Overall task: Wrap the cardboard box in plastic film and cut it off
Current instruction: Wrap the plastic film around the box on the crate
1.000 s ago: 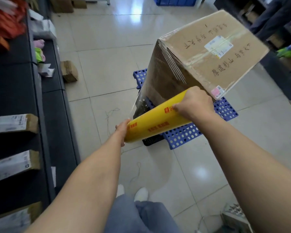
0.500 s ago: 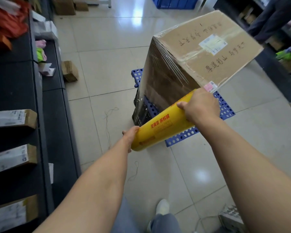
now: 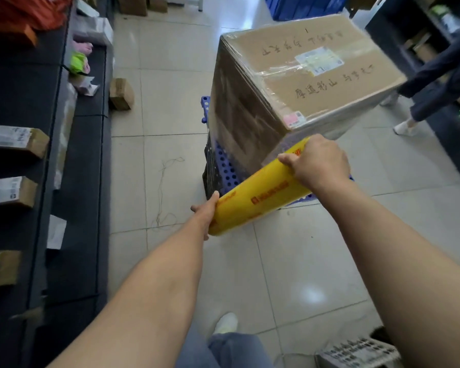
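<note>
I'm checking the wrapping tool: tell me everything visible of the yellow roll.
The roll is a long, glossy yellow cylinder with red print. It is slanted, lower end toward the left, by the near corner of the box. The left hand grips its lower end, the right hand its upper end. Clear film seems to run from it to the box.

Bright, even light is filling the room and glaring in soft patches off the glossy floor (image 3: 308,292). Wide-angle distortion is bending the edges, and the dark shelves (image 3: 16,102) at left are smearing with motion blur.
</note>
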A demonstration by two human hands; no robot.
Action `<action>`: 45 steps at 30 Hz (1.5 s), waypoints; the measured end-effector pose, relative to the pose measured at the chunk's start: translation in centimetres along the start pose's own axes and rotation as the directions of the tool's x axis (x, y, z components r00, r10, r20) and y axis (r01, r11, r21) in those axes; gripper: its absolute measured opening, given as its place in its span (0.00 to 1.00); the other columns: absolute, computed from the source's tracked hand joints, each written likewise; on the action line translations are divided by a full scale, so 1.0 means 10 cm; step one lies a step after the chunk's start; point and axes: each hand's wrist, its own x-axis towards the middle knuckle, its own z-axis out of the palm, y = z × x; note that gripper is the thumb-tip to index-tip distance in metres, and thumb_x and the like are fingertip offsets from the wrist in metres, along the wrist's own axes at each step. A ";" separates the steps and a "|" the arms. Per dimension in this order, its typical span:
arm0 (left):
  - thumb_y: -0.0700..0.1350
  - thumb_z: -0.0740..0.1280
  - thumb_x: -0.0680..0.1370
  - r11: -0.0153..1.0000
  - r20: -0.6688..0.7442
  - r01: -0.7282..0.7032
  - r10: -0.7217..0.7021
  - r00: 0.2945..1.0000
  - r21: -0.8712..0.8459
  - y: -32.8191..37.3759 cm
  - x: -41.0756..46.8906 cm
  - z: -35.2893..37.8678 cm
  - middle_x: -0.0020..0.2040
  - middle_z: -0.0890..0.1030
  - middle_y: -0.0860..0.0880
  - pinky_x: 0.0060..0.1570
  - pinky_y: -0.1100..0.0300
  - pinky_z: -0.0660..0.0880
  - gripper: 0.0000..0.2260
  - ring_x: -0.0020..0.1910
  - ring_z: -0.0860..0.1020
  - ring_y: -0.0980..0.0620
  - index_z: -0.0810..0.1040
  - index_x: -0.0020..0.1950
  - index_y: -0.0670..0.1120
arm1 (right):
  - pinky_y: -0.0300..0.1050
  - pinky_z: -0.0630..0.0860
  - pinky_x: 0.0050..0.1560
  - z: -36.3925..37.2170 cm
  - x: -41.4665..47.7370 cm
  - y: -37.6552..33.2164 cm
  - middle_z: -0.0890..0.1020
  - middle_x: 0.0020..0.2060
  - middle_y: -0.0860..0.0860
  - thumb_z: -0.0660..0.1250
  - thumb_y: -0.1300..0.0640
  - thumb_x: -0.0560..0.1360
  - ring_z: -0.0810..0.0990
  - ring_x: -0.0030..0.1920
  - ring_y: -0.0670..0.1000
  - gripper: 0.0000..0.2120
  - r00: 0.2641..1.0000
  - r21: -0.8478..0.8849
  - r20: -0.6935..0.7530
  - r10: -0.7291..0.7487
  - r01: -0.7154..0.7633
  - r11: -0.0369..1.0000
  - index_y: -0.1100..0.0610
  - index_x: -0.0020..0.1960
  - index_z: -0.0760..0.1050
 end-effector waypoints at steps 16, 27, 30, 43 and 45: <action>0.61 0.62 0.73 0.999 0.154 0.052 -0.050 0.987 -0.010 -0.20 0.01 0.77 0.73 0.64 0.44 0.66 0.37 0.59 0.29 0.70 0.63 0.39 0.62 0.71 0.54 | 0.49 0.72 0.45 -0.23 0.28 0.45 0.78 0.49 0.57 0.71 0.49 0.71 0.76 0.47 0.59 0.16 0.986 -0.100 0.142 -0.092 0.106 0.989 0.59 0.49 0.72; 0.63 0.62 0.75 0.991 0.083 0.056 -0.046 0.995 -0.122 -0.25 -0.16 1.40 0.56 0.74 0.44 0.51 0.51 0.67 0.23 0.55 0.72 0.42 0.71 0.62 0.49 | 0.47 0.70 0.42 -0.49 0.59 0.96 0.75 0.44 0.57 0.72 0.47 0.71 0.74 0.46 0.59 0.18 0.940 -0.112 0.230 -0.253 0.284 0.952 0.58 0.46 0.68; 0.64 0.62 0.74 0.976 0.041 0.033 -0.024 0.999 -0.216 -0.29 -0.12 1.69 0.66 0.70 0.44 0.61 0.44 0.64 0.27 0.63 0.68 0.41 0.66 0.69 0.53 | 0.45 0.67 0.39 -0.54 0.74 1.17 0.72 0.39 0.54 0.67 0.60 0.72 0.71 0.40 0.57 0.13 0.909 -0.147 0.200 -0.365 0.396 0.906 0.58 0.37 0.62; 0.61 0.59 0.75 0.907 0.048 0.034 -0.015 0.999 -0.420 -0.38 -0.07 2.27 0.61 0.72 0.47 0.53 0.45 0.66 0.20 0.57 0.71 0.42 0.70 0.63 0.53 | 0.45 0.70 0.33 -0.56 1.06 1.36 0.73 0.35 0.52 0.66 0.64 0.70 0.73 0.34 0.52 0.12 0.839 -0.215 0.226 -0.495 0.539 0.815 0.56 0.36 0.63; 0.58 0.56 0.78 0.909 0.059 0.039 -0.016 0.998 -0.414 -0.37 -0.05 2.32 0.62 0.70 0.45 0.58 0.46 0.65 0.16 0.63 0.69 0.42 0.70 0.61 0.52 | 0.46 0.72 0.35 -0.57 1.09 1.37 0.76 0.36 0.52 0.68 0.62 0.71 0.74 0.36 0.54 0.11 0.842 -0.220 0.190 -0.506 0.538 0.813 0.56 0.36 0.67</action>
